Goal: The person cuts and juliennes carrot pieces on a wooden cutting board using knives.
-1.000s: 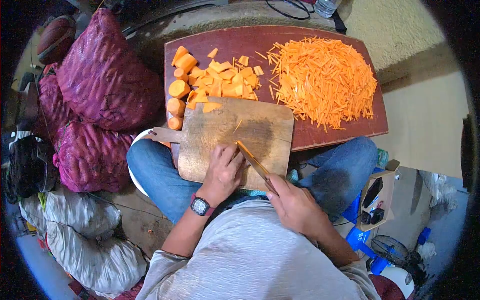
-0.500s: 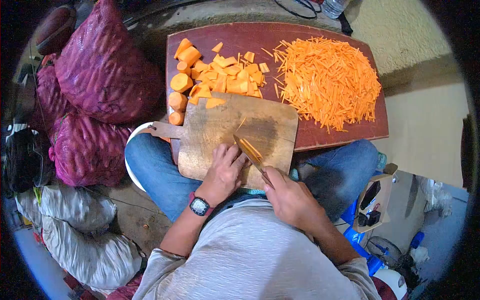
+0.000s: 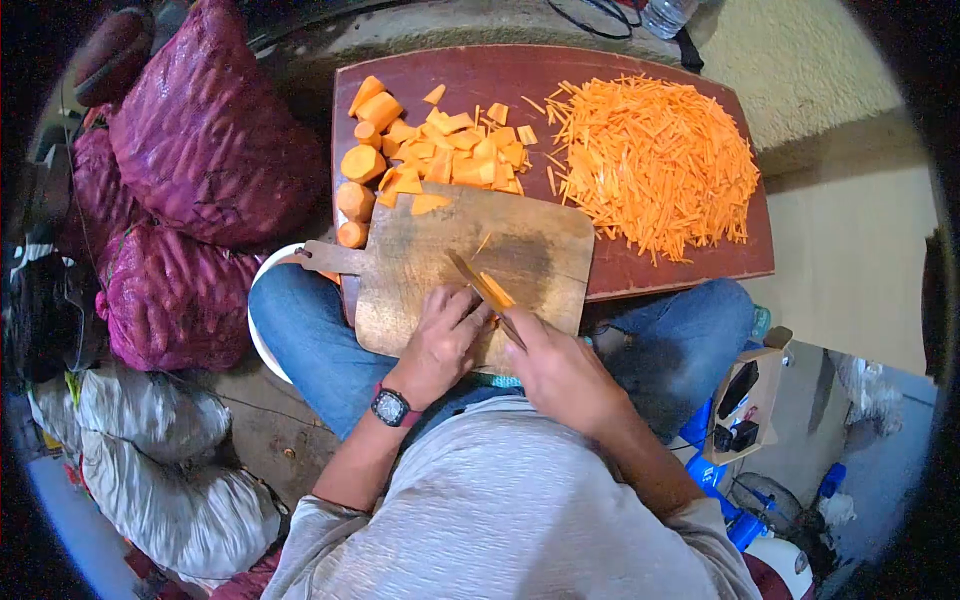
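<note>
A wooden cutting board [image 3: 410,270] with its handle to the left rests across my lap and the table's near edge. My right hand [image 3: 555,365] is wrapped round the handle of a knife [image 3: 478,281], its blade pointing up and left over the board. Fresh carrot strips [image 3: 497,289] lie along the blade's right side. My left hand [image 3: 442,335], fingers curled, presses on the board just left of the blade; a bit of carrot shows by its fingertips. One carrot slice [image 3: 430,204] sits at the board's upper left.
The red table [image 3: 660,275] bears a heap of carrot shreds [image 3: 660,165], carrot slices [image 3: 465,150] and carrot chunks [image 3: 362,163]. Purple mesh sacks [image 3: 205,140] and white sacks [image 3: 180,500] stand at left. An open box [image 3: 765,400] and a fan [image 3: 765,500] are at right.
The knife and my right hand have shifted left toward my left hand, and the cut strips now lie apart on the blade's right. The view has shifted slightly.
</note>
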Demonstrator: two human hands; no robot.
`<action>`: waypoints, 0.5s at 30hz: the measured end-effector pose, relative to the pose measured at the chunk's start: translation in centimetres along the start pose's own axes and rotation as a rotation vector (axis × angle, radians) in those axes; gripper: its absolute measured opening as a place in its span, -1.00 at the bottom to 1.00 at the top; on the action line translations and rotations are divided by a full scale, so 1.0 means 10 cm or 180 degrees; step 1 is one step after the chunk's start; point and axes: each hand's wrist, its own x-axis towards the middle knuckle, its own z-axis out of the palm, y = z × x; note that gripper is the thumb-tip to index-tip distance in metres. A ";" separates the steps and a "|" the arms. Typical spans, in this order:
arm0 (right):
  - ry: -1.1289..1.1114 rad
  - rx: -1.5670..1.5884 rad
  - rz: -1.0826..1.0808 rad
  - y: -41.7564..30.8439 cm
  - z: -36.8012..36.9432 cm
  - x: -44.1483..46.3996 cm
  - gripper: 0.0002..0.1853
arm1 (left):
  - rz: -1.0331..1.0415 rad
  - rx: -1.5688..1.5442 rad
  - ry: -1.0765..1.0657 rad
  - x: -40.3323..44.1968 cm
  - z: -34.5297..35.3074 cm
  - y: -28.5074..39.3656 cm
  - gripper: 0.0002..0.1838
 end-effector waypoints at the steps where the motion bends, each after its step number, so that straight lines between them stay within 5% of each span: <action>1: -0.0191 -0.0035 0.0154 -0.09 -0.06 0.10 -0.58 | 0.0074 0.0006 0.0045 -0.01 0.01 -0.01 -0.47; 15: -0.0346 -0.0202 0.0030 -0.09 -0.06 0.08 -0.52 | 0.0111 0.0064 0.0182 -0.05 0.08 -0.04 -0.45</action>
